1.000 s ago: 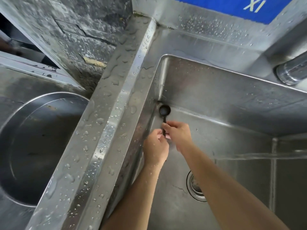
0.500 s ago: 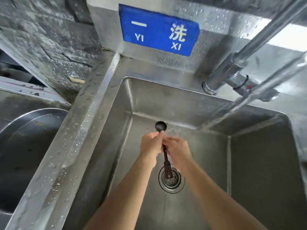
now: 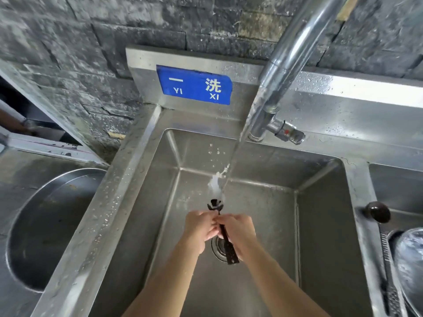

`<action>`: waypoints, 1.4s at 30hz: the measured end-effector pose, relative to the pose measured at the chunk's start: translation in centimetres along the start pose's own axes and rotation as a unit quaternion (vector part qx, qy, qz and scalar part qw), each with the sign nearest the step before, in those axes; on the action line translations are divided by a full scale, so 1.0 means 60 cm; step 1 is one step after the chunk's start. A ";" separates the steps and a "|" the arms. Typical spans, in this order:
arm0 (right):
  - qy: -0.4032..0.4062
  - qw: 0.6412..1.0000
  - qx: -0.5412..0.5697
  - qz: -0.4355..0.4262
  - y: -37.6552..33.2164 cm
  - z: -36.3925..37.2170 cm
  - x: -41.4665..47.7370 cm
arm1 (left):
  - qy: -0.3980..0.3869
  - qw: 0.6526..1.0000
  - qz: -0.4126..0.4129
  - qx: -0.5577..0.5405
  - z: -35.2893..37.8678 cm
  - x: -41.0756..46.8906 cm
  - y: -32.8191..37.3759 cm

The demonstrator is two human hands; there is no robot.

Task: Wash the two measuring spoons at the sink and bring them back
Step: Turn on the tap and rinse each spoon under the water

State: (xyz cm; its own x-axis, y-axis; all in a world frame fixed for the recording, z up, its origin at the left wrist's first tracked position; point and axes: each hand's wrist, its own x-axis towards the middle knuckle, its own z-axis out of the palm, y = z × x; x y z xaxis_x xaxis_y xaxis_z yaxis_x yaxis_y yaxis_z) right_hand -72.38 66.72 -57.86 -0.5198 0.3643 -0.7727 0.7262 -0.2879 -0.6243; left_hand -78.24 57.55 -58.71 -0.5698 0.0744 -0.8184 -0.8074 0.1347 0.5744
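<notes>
Since the frame half a sec ago, water is now running from the faucet (image 3: 295,42) and hitting the spoon bowl, and the hands are sitting a bit lower in the basin, right above the drain (image 3: 218,247); before that no stream was showing. I'm seeing the left hand (image 3: 200,227) and right hand (image 3: 238,229) pressed together, both closed around the handle of a dark measuring spoon (image 3: 215,205), w/ the bowl end poking out past the fingers toward the back wall and the handle tail sticking out below the right hand over the drain. I'm only making out one bowl for sure; can't tell if the 2nd spoon is stacked in the same grip or hidden behind the palms. A dark round-headed item (image 3: 377,212) is lying on the divider at the right, but I can't confirm what it is. Risks as I'm judging them: the stream (image 3: 238,152) is landing right on the curved bowl and already spraying upward, so splash is prob going over the sink (image 3: 137,202) rim and onto the wet table edge. Wet fingers plus a thin handle means the grip could be slipping, and a dropped spoon would be falling straight at the drain opening. If both spoons are bunched together, the inner faces may be staying dirty. Also, walking off w/ the faucet running is a likely miss.
</notes>
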 end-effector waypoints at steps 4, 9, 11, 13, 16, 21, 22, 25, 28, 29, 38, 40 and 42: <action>0.011 0.999 -0.037 0.010 0.006 0.006 0.005 | 0.006 1.000 -0.013 -0.010 -0.004 0.001 -0.006; 0.032 0.996 -0.082 0.014 0.013 0.009 0.022 | -0.001 0.999 -0.030 -0.017 -0.005 0.019 -0.013; 0.039 0.995 -0.096 0.012 0.020 0.008 0.027 | -0.005 0.999 -0.037 -0.012 -0.004 0.027 -0.019; 0.038 0.995 -0.093 0.007 0.029 0.009 0.031 | -0.010 0.999 -0.043 0.000 -0.003 0.034 -0.026; 0.025 0.999 -0.036 0.011 0.041 0.010 0.037 | -0.017 0.999 -0.051 0.003 -0.002 0.046 -0.033; -0.024 0.994 0.089 0.056 0.050 0.010 0.028 | -0.003 0.998 -0.056 -0.016 0.005 0.058 -0.044; -0.029 0.992 0.102 0.062 0.051 0.010 0.025 | -0.005 0.998 -0.057 -0.021 0.006 0.060 -0.046; -0.040 0.984 0.151 0.089 0.053 0.010 0.019 | -0.011 0.997 -0.068 -0.022 0.009 0.065 -0.050; -0.043 0.980 0.163 0.104 0.059 0.014 0.015 | -0.008 0.998 -0.067 -0.020 0.013 0.068 -0.051; -0.037 0.986 0.135 0.095 0.062 0.014 0.014 | -0.008 0.998 -0.057 -0.014 0.014 0.069 -0.052; -0.004 0.999 0.003 0.052 0.122 0.018 0.013 | 0.006 0.999 0.024 0.040 0.007 0.076 -0.075; -0.004 0.999 0.007 0.047 0.118 0.021 0.012 | 0.007 0.999 0.033 0.039 0.008 0.078 -0.074; -0.006 0.999 0.004 0.041 0.113 0.024 0.011 | 0.007 0.998 0.037 0.041 0.007 0.080 -0.072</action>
State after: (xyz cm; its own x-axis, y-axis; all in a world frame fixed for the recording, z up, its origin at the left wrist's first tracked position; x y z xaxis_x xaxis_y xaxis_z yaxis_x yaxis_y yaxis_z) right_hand -68.46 63.71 -62.77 -0.4631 0.3289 -0.8230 0.7629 -0.3247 -0.5590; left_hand -77.41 57.76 -65.11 -0.6308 0.0727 -0.7726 -0.7477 0.2095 0.6302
